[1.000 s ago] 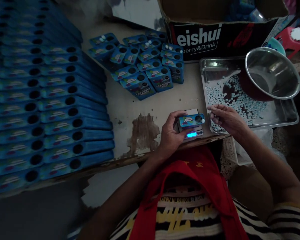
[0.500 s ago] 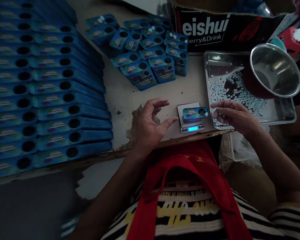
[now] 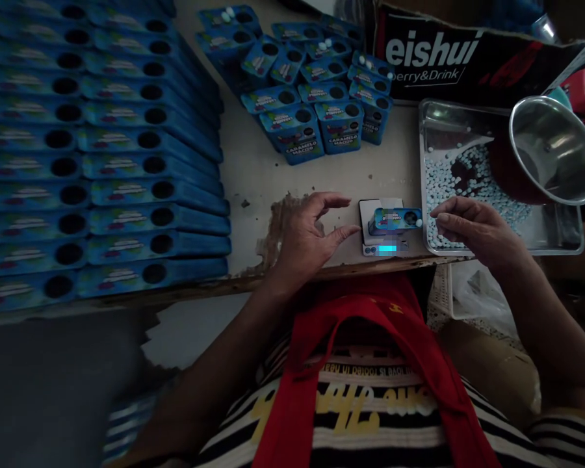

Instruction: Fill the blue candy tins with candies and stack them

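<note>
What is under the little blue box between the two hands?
A small white digital scale, its blue display glowing, holds the little blue rectangular candy box. The box hides much of the scale's top.

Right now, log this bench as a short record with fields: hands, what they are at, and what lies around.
left hand: open, fingers curled, just left of the scale; contact unclear
right hand: over the near left corner of the tray, fingers bunched; contents unclear
blue tin: lying on the scale, display lit
tray: scattered pale pellets, tilted metal bowl at its right end
table: rows of blue tins at left, loose cluster of tins behind, cardboard box at back
</note>
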The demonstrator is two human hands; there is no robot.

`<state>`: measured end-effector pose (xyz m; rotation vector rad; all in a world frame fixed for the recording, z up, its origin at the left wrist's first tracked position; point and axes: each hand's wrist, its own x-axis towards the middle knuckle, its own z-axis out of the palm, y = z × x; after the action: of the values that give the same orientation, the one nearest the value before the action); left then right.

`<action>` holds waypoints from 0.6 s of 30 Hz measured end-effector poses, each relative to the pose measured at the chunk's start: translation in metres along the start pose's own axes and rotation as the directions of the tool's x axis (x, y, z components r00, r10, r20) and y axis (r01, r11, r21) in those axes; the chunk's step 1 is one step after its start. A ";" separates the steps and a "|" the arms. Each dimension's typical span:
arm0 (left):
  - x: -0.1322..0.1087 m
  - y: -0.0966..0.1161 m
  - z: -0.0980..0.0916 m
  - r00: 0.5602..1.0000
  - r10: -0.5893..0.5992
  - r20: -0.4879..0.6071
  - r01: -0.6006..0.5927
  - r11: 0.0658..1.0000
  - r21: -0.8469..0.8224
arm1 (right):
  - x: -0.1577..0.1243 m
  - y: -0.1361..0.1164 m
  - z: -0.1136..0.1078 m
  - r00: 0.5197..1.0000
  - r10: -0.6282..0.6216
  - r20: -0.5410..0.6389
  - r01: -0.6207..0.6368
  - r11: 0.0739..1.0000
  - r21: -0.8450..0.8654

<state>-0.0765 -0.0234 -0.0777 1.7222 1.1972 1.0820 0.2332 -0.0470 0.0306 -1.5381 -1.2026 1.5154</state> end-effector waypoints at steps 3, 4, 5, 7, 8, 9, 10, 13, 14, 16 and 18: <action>0.001 -0.002 0.000 1.000 -0.015 -0.012 0.014 1.000 -0.022 | -0.001 -0.001 0.001 1.000 -0.019 -0.019 0.017 0.998 -0.065; 0.001 -0.002 0.000 1.000 -0.014 -0.012 0.013 0.999 -0.032 | -0.002 -0.002 0.002 0.999 -0.036 -0.026 0.034 0.995 -0.096; 0.001 -0.002 0.001 1.000 -0.013 -0.008 0.013 0.999 -0.041 | -0.002 -0.003 0.003 0.998 -0.056 -0.033 0.052 0.991 -0.127; 0.002 -0.003 0.003 1.000 -0.019 0.012 0.019 0.998 -0.052 | -0.002 -0.002 0.007 0.994 -0.100 -0.046 0.090 0.979 -0.183; 0.003 -0.003 0.003 0.999 -0.026 0.022 0.027 0.998 -0.056 | -0.002 -0.001 0.008 0.992 -0.117 -0.051 0.104 0.973 -0.206; 0.003 -0.003 0.004 0.999 -0.034 0.031 0.036 0.998 -0.061 | -0.001 0.000 0.010 0.990 -0.128 -0.054 0.113 0.968 -0.225; 0.003 -0.002 0.004 0.998 -0.043 0.037 0.045 0.997 -0.067 | 0.001 0.002 0.011 0.989 -0.137 -0.053 0.120 0.963 -0.239; 0.003 0.000 0.005 0.997 -0.055 0.061 0.061 0.993 -0.100 | 0.006 0.008 0.013 0.986 -0.160 -0.038 0.144 0.952 -0.269; 0.002 0.000 0.006 0.996 -0.056 0.075 0.065 0.991 -0.114 | 0.008 0.010 0.014 0.984 -0.172 -0.034 0.156 0.948 -0.278; 0.002 0.000 0.006 0.993 -0.059 0.101 0.073 0.988 -0.138 | 0.012 0.010 0.017 0.980 -0.199 -0.030 0.180 0.934 -0.307; 0.002 -0.001 0.008 0.991 -0.064 0.117 0.082 0.985 -0.152 | 0.016 0.009 0.020 0.974 -0.225 -0.034 0.199 0.914 -0.354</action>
<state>-0.0690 -0.0226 -0.0813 1.5849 1.0688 0.9953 0.2133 -0.0384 0.0142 -1.6064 -1.6037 1.1362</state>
